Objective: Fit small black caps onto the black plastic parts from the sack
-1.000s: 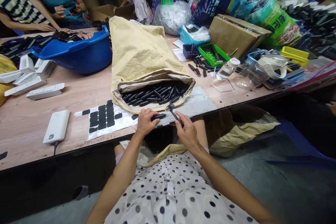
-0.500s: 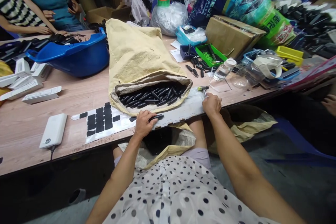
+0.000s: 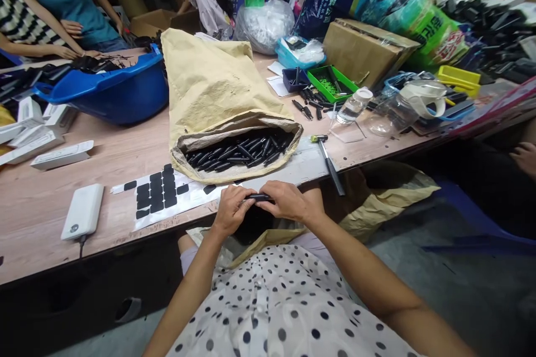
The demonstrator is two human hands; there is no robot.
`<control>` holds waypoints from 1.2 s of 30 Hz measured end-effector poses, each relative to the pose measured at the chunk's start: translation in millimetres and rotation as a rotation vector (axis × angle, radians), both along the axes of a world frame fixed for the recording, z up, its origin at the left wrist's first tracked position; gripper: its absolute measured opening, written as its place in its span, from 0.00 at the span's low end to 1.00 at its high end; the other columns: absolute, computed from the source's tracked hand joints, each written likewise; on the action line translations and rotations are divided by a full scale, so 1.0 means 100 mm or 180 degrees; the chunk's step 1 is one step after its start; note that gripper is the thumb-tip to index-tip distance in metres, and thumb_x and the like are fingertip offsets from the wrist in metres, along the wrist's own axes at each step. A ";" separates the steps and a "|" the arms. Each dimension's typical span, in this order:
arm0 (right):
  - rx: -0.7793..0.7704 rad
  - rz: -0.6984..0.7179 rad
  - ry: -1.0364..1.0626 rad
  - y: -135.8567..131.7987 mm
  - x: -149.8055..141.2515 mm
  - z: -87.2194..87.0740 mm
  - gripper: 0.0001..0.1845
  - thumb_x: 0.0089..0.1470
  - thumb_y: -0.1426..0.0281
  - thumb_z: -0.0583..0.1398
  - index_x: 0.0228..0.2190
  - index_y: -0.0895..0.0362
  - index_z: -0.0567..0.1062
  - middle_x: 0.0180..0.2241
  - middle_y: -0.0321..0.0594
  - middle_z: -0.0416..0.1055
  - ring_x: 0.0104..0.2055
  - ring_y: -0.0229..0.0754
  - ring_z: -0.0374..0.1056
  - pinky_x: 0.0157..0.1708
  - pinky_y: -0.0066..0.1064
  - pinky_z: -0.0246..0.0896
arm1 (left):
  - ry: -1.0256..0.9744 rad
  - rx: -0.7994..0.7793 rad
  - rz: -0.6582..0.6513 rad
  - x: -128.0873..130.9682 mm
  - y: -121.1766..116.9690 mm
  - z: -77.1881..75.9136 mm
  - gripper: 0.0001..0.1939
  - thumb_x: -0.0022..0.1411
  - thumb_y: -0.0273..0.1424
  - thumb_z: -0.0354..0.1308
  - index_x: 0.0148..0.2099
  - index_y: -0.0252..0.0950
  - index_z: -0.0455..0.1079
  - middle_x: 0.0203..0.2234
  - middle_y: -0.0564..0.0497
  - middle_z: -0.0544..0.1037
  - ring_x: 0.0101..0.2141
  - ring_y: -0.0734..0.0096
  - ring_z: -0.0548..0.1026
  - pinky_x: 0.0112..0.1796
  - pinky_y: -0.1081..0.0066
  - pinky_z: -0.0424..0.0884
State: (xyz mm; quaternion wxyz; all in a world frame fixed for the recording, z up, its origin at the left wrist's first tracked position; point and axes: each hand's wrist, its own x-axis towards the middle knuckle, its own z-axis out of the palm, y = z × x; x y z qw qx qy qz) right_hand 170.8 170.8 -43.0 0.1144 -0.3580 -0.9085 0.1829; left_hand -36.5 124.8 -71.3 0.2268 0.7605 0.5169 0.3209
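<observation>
Between my two hands is a slim black pen-shaped piece [image 3: 260, 197], held level at the table's front edge. My left hand [image 3: 231, 207] pinches one end, and my right hand [image 3: 285, 201] is closed on the other; the fingers hide both ends. Just beyond lies a yellow woven sack [image 3: 221, 81], its mouth toward me, full of similar black pieces [image 3: 247, 150]. A small hammer [image 3: 329, 164] rests to the right of my right hand, its handle over the edge. Left of my hands is a white sheet with black stickers [image 3: 157, 192].
A white power bank [image 3: 84, 212] with a cable, small white boxes [image 3: 62, 155] and a blue basin [image 3: 109, 95] stand at left. At right are a green tray [image 3: 330, 82], a clear bottle [image 3: 354, 106] and a cardboard box [image 3: 364, 58]. Another open sack [image 3: 389, 189] hangs below the edge. People sit across the table.
My right hand has let go of the hammer, leaving it on the table, and moved left to take hold of the black pen-shaped piece together with my left hand.
</observation>
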 end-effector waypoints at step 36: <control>0.0857 0.1070 0.1466 -0.23 0.14 0.08 0.17 0.62 0.66 0.52 0.22 0.56 0.61 0.19 0.34 0.58 0.23 0.35 0.52 0.25 0.31 0.44 | -0.0505 -0.0363 0.0672 0.38 -0.58 0.30 0.11 0.66 0.35 0.53 0.39 0.41 0.77 0.34 0.50 0.78 0.40 0.62 0.70 0.46 0.60 0.64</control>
